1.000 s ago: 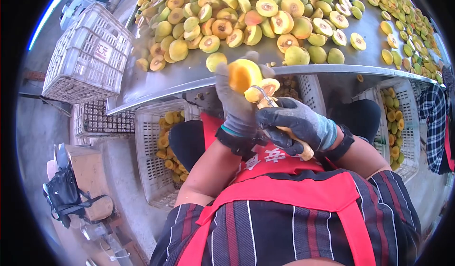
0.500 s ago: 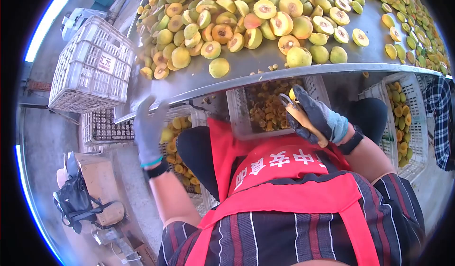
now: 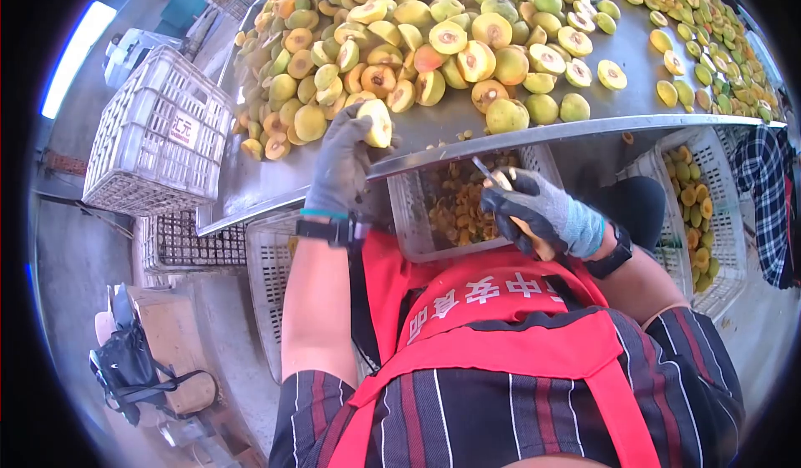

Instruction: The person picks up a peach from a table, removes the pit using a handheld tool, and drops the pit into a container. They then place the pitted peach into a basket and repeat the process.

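Observation:
My left hand [image 3: 340, 163], in a grey glove, is closed on a halved fruit [image 3: 376, 123] at the near edge of the metal table [image 3: 292, 172]. The fruit's pale cut face shows. My right hand [image 3: 541, 211], in a grey and black glove, is wrapped round a tool with a wooden handle [image 3: 535, 240]; its narrow metal tip points up and left. Below that hand is the red apron. A large pile of halved yellow-green fruit [image 3: 409, 38] lies on the table beyond my hands.
A crate of fruit scraps [image 3: 405, 222] stands under the table edge between my hands. White crates [image 3: 158, 126] are stacked at left. Another crate with fruit [image 3: 724, 218] is at right, beside a plaid cloth [image 3: 761, 201]. A black bag [image 3: 125, 364] lies at lower left.
My left hand has moved up and right to the table edge and closed on a halved fruit. My right hand has turned slightly; the yellow piece at its fingertips no longer shows.

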Motion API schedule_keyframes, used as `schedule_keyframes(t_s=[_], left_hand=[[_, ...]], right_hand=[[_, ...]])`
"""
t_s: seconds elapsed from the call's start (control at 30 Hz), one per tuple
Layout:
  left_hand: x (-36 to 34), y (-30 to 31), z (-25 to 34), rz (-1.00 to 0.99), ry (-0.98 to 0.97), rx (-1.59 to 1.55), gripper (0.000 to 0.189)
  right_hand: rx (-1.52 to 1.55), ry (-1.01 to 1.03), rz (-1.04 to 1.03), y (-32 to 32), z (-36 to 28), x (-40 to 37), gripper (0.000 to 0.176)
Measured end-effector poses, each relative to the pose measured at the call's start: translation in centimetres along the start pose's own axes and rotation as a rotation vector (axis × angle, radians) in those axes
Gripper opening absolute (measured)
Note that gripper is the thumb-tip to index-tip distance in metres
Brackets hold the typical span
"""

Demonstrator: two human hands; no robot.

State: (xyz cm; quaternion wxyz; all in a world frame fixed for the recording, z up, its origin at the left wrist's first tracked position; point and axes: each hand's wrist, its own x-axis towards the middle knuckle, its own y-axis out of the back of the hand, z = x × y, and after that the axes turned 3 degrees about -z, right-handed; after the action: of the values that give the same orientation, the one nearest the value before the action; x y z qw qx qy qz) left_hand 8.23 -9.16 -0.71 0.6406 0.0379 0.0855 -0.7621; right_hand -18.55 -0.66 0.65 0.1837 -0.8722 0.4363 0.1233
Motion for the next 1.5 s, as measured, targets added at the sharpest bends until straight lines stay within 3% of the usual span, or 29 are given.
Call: schedule_keyframes(t_s=[0.03, 0.07, 0.13, 0.17, 0.2, 0.27, 0.3, 0.43, 0.5, 0.53, 0.6, 0.67, 0.73, 0.8, 0.87, 0.9, 0.97, 1.0, 1.07, 1.1, 1.13, 1.2, 1.27, 1.33, 1.4, 1.47, 1.5], left_hand=[[-1.4, -0.8, 0.5, -0.132, -0.038, -0.529, 0.037], [-2.7, -1.8, 0.9, -0.127, -0.034, -0.529, 0.037], [-4.8, -4.0, 1.1, -0.259, 0.077, -0.818, 0.034], [-5.3, -4.9, 0.7, -0.307, 0.086, -0.904, 0.042], [-5.6, -5.5, 0.0, -0.307, 0.091, -0.904, 0.042], [-5.9, -6.0, -1.6, -0.09, -0.034, -0.723, 0.046], [-6.1, -5.5, -1.7, -0.251, -0.042, -0.602, 0.062], [-6.8, -7.6, -0.8, -0.177, 0.012, -0.666, 0.06], [-6.9, -8.4, -1.0, 0.025, -0.09, -0.548, 0.035], [-6.8, -8.4, -1.3, 0.022, -0.086, -0.549, 0.035], [-6.4, -8.3, -2.0, 0.038, -0.23, -0.333, 0.034], [-6.5, -8.5, -2.0, 0.063, -0.226, -0.339, 0.034], [-6.5, -8.4, -2.0, 0.085, -0.223, -0.343, 0.033], [-6.5, -7.8, -2.1, 0.033, -0.201, -0.251, 0.034], [-6.6, -7.5, -1.8, 0.044, -0.158, -0.216, 0.033], [-6.7, -7.5, -1.6, 0.059, -0.122, -0.181, 0.033], [-7.0, -8.1, -1.2, 0.034, -0.149, -0.284, 0.033], [-7.2, -8.5, -1.0, 0.01, -0.176, -0.387, 0.032], [-7.2, -8.9, -0.7, 0.04, -0.206, -0.369, 0.031], [-7.1, -8.9, -0.7, 0.055, -0.232, -0.19, 0.03], [-7.1, -8.9, -0.6, 0.07, -0.258, -0.014, 0.03], [-7.2, -8.2, -0.2, 0.019, -0.147, -0.02, 0.028], [-6.5, -7.5, -0.6, -0.114, -0.088, -0.014, 0.027], [-6.0, -7.5, -0.5, -0.134, -0.169, 0.018, 0.026], [-6.1, -7.8, 0.6, -0.152, -0.038, 0.105, 0.023], [-6.1, -8.1, 1.1, -0.133, -0.047, 0.161, 0.026], [-6.1, -8.3, 1.1, -0.114, -0.057, 0.214, 0.029]], right_hand=[[-0.057, -0.021, 0.02, -0.2, -1.5, -0.3, 0.028], [-0.054, -0.025, 0.016, -0.4, -1.6, 0.2, 0.028], [-0.296, 0.418, 0.069, -0.9, -1.6, 1.2, 0.03], [-0.509, 0.46, 0.125, -1.5, -2.9, 1.0, 0.033], [-0.506, 0.457, 0.127, -1.6, -2.6, 1.6, 0.033], [-0.795, 0.562, 0.254, -1.6, -1.6, 2.9, 0.035], [-0.777, 0.456, 0.222, -1.8, -1.9, 3.0, 0.038], [-0.785, 0.489, 0.259, -2.4, -1.4, 3.2, 0.037], [-0.734, 0.485, 0.236, -2.8, -1.5, 3.0, 0.034], [-0.733, 0.482, 0.239, -3.1, -1.6, 2.9, 0.034], [-0.378, 0.148, 0.105, -3.7, -2.0, 2.6, 0.031], [-0.353, 0.181, 0.012, -3.6, -1.6, 2.6, 0.031], [-0.684, 0.496, 0.13, -3.4, -0.1, 3.0, 0.031], [-0.751, 0.482, 0.105, -3.4, -1.0, 2.3, 0.031], [-0.99, 0.231, 0.112, -3.5, -1.4, 2.5, 0.029], [-0.99, 0.23, 0.113, -3.8, -2.1, 2.3, 0.029], [-0.322, -0.125, -0.171, -4.2, -3.8, 1.4, 0.03], [-0.321, -0.125, -0.171, -4.2, -3.0, 1.6, 0.03], [-0.705, 0.473, -0.007, -4.3, -0.5, 2.5, 0.032], [-0.671, 0.444, 0.152, -4.3, 0.1, 2.5, 0.034], [-0.669, 0.44, 0.155, -4.0, 0.4, 2.4, 0.034], [-0.944, 0.215, 0.114, -3.5, -0.8, 1.8, 0.035], [-0.954, 0.271, 0.098, -3.2, -0.8, 2.2, 0.031], [-0.406, -0.322, -0.257, -3.4, -3.6, 1.8, 0.028], [-0.426, -0.249, -0.26, -3.2, -1.2, 2.6, 0.024], [-0.801, 0.785, 0.076, -2.8, 3.7, 4.7, 0.025], [-0.715, 0.285, -0.073, -3.1, 0.2, 2.8, 0.025]])
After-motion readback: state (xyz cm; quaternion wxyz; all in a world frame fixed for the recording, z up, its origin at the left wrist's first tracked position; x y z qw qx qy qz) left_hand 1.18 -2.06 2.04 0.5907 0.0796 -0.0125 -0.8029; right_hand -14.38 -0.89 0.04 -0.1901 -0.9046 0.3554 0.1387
